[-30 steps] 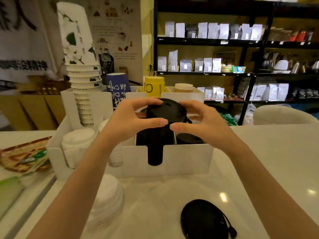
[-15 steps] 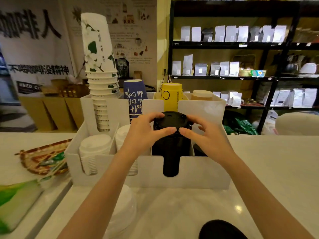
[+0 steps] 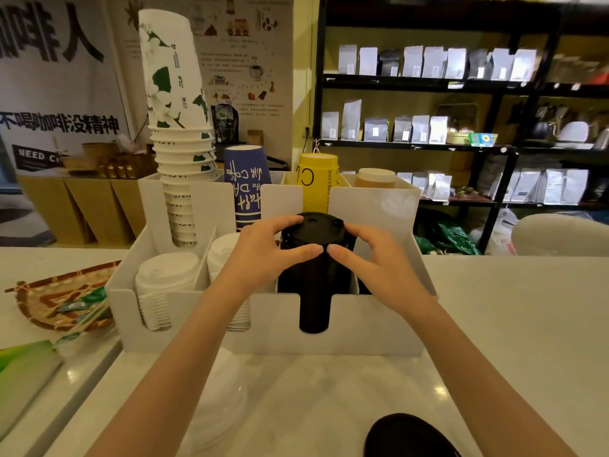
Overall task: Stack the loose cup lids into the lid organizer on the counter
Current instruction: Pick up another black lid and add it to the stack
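A white lid organizer stands on the counter in front of me. Its third slot holds a tall stack of black lids. A black lid sits level on top of that stack, gripped on its left side by my left hand and on its right side by my right hand. Two slots on the left hold stacks of white lids. Loose white lids lie on the counter under my left forearm. A loose black lid lies at the bottom edge.
Stacked paper cups, a blue cup, a yellow cup and a tan cup fill the organizer's back row. A woven tray with packets sits left. Dark shelves of bags stand behind the white counter.
Both hands have lowered the black lid from above the slot onto the top of the black stack. The view has tilted up, so the loose black lid sits lower in frame.
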